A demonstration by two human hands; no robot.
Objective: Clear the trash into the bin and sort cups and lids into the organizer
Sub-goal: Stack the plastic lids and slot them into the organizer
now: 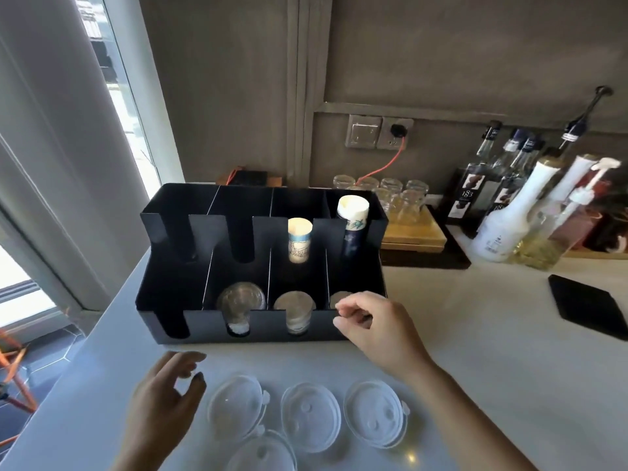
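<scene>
A black organizer (176, 266) with slotted compartments stands on the white counter. Its back row holds a pale paper cup stack (299, 239) and a dark blue cup stack (353, 226). Clear lid stacks (241, 300) (295, 305) fill two front slots. My right hand (370, 321) hovers at the front right slot, fingers pinched by a lid (339, 297) there; whether it grips that lid is unclear. Several clear lids (234, 407) (311, 414) (373, 411) lie on the counter in front. My left hand (166, 399) hangs open just left of them.
Upturned glasses (404, 198) on a wooden tray stand behind the organizer. Syrup bottles (503, 215) crowd the back right. A black coaster (591, 305) lies at the right. The counter edge drops off on the left beside a window.
</scene>
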